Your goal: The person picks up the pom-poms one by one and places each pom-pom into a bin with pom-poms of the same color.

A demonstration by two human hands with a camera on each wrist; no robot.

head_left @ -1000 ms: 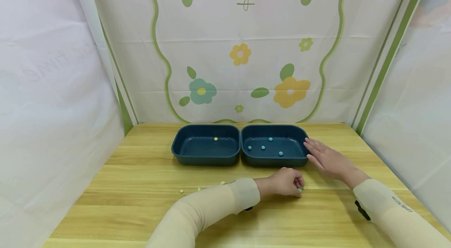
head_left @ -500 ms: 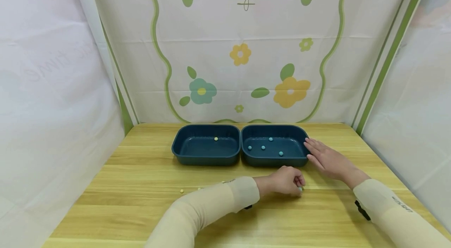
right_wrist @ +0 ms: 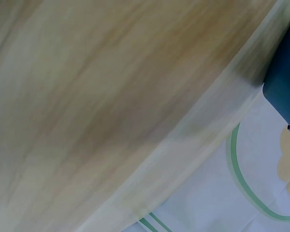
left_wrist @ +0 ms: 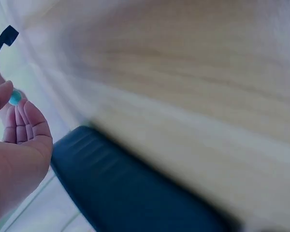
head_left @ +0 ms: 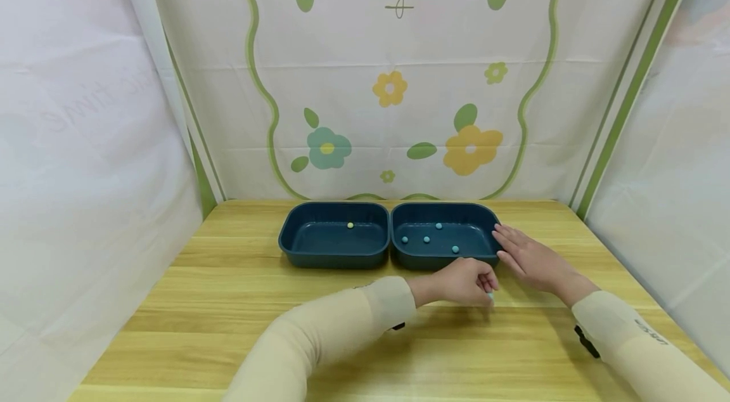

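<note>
Between thumb and fingertips my left hand (head_left: 463, 281) pinches a small light-blue ball (left_wrist: 15, 97), held just in front of the right-hand dark blue tray (head_left: 445, 260). Several similar blue balls (head_left: 455, 250) lie on that tray's floor. My right hand (head_left: 531, 261) has its fingers extended, with the fingertips at the tray's right end. Only a sliver of it enters the right wrist view, beside the tray wall (right_wrist: 285, 77). A matching left-hand tray (head_left: 333, 260) holds one yellow ball (head_left: 350, 225).
Both trays stand side by side at the back of the wooden table (head_left: 188, 319). A printed fabric backdrop (head_left: 353, 85) rises behind, with white fabric walls at left and right. My left sleeve (head_left: 331, 319) crosses the table in front of the trays.
My left hand has lifted and moved toward the right-hand tray with the blue ball. Yellow balls seen earlier on the table are now hidden behind the sleeve. The right hand stays put.
</note>
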